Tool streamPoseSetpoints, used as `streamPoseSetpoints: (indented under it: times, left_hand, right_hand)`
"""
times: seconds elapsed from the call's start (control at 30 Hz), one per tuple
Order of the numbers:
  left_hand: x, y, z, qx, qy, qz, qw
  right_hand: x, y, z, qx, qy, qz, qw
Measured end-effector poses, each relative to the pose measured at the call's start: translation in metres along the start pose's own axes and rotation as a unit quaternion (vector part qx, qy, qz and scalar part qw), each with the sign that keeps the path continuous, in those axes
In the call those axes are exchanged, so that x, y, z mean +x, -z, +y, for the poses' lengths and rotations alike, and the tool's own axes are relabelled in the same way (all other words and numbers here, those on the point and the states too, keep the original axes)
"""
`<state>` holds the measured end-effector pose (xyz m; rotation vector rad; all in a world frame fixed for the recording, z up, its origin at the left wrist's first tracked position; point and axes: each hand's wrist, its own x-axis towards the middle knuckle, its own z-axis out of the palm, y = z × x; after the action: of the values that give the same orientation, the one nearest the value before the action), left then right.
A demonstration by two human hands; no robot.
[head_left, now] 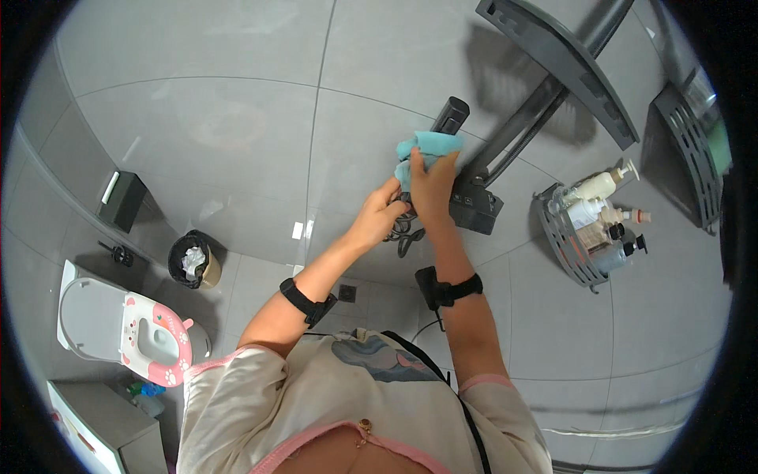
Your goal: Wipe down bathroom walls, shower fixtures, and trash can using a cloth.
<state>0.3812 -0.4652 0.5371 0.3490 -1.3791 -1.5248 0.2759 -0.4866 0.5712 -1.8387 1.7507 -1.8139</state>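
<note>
My right hand (432,189) is closed around a light blue cloth (437,144), which wraps a dark grey, stick-shaped fitting (452,115) on the wall. The fitting's rounded upper end sticks out above the cloth. Just below and to the left, my left hand (377,215) pinches the upper end of a dark hose (406,237) near the cloth's lower edge. Its fingertips partly hide the spot it grips. Loops of the hose hang beneath both hands. Close to my right hand is the dark grey shower control box (476,210).
A shower column with a dark shelf (564,67) rises at upper right. Pump bottles fill a corner rack (572,253); another rack (687,154) hangs farther right. At left are a toilet with a pink seat (175,347), a waste bin (212,271) and a cabinet (103,419).
</note>
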Motion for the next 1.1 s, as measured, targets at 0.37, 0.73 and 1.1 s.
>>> streamPoseSetpoints:
  times: [0.37,0.73,1.1]
  left_hand:
    - [0.004,0.002,0.009,0.073,-0.028,0.148,0.986]
    - [0.044,0.013,0.032,0.173,-0.13,0.133,0.967]
    - [-0.003,0.043,0.056,0.089,0.114,0.1,0.985]
  right_hand:
    - [0.005,0.002,0.013,0.045,0.052,-0.013,0.998]
    - [0.029,0.026,-0.026,0.18,-0.097,-0.067,0.977]
    - [0.023,0.009,-0.053,0.408,-0.052,-0.149,0.899]
